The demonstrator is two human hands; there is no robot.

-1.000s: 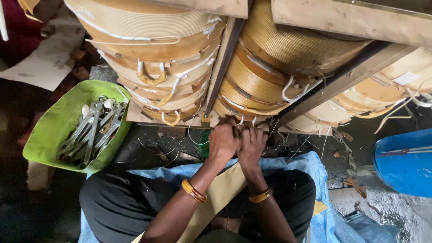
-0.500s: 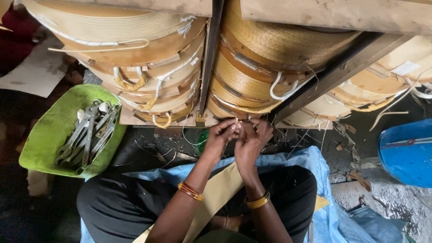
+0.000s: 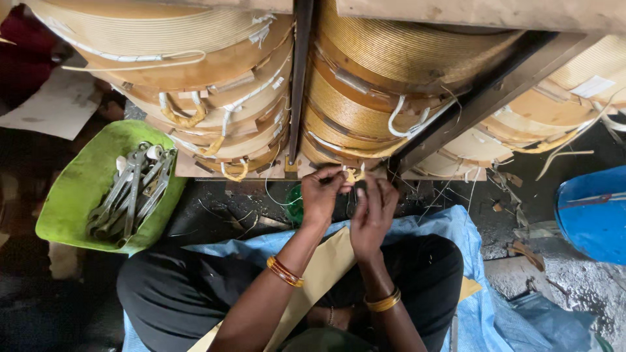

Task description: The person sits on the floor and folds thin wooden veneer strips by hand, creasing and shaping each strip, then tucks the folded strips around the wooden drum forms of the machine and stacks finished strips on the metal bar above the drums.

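Sitting low over a blue plastic sheet (image 3: pixel 469 306), the person has a long tan paper strip (image 3: pixel 319 274) lying across the lap, running up between both forearms toward the hands. Each wrist carries gold bangles. The left hand (image 3: pixel 323 195) and the right hand (image 3: pixel 372 208) are raised close together, almost touching, with their fingertips meeting at a small yellowish scrap (image 3: pixel 353 175) with a thin white lead. That scrap sits right at the top of the 2 grips, pinched narrowly from the left by the left hand's thumb and forefinger, while the right hand's fingers close in against it from below; whether the right grip truly clamps it cannot be told. Just beyond the fingertips stands a dark metal frame bar (image 3: pixel 301 78), flanked by large tan wound coils (image 3: pixel 372 85) stacked in layers. Off to the left, a green tray (image 3: pixel 72 195) holds a heap of steel spanners (image 3: pixel 130 192). A blue drum (image 3: pixel 593 215) sits far right.
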